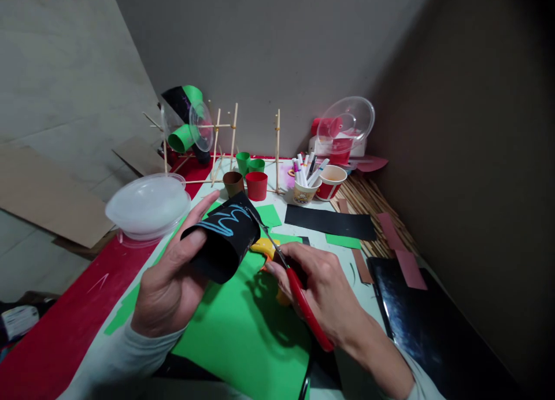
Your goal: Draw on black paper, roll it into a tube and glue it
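My left hand (pixel 173 273) is closed around a black paper tube (pixel 236 238) with wavy blue lines drawn on it, thumb on top at the near rim. The tube is tilted, its open end facing me. In my right hand (pixel 321 278) is a pair of red-handled scissors (pixel 306 310). Their blades point up and left and reach the tube's right edge; whether they cut into it I cannot tell. Below both hands lies a large green paper sheet (pixel 243 336). A yellow and orange tool (pixel 265 247), perhaps a glue gun, is partly hidden behind my right hand.
Behind stand a red paper cup (pixel 256 187), a brown one (pixel 234 184), green ones, and a cup of markers (pixel 304 193). Stick frames (pixel 278 151) rise at the back. Plastic lids (pixel 147 206) sit left. Black paper strip (pixel 332 222), bamboo sticks (pixel 364 206) and a dark glossy panel (pixel 416 325) lie right.
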A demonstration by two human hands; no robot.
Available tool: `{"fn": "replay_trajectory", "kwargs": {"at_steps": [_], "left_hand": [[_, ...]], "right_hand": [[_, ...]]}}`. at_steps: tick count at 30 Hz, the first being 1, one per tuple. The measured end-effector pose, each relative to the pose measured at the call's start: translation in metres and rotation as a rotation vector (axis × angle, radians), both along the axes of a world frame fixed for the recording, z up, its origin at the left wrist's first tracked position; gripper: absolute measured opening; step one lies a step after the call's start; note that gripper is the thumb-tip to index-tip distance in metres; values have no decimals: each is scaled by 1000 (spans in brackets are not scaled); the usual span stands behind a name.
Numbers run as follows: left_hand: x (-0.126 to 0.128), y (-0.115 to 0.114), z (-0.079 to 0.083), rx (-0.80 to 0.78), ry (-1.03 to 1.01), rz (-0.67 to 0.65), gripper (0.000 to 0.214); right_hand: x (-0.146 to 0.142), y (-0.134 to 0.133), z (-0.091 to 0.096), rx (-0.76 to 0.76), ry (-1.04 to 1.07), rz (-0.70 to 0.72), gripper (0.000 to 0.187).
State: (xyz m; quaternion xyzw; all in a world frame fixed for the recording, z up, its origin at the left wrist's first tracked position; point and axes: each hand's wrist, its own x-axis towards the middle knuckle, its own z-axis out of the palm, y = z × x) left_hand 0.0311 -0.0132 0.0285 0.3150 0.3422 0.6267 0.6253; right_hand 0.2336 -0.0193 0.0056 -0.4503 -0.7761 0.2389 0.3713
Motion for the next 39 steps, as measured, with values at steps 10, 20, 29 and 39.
{"fn": "replay_trajectory", "kwargs": {"at_steps": [10, 20, 29, 39], "left_hand": [[-2, -1, 6, -62, 33, 41, 65], [-9, 4, 2, -13, 50, 39, 58], [-13, 2, 10, -5, 20, -31, 52], [-20, 14, 11, -85, -37, 131, 50]], "right_hand": [[-1, -1, -2, 53, 7, 26, 23], [-1, -3, -7, 49, -25, 32, 28], [-4, 0, 0, -2, -32, 38, 30], [2, 6, -5, -117, -15, 41, 35]]}}
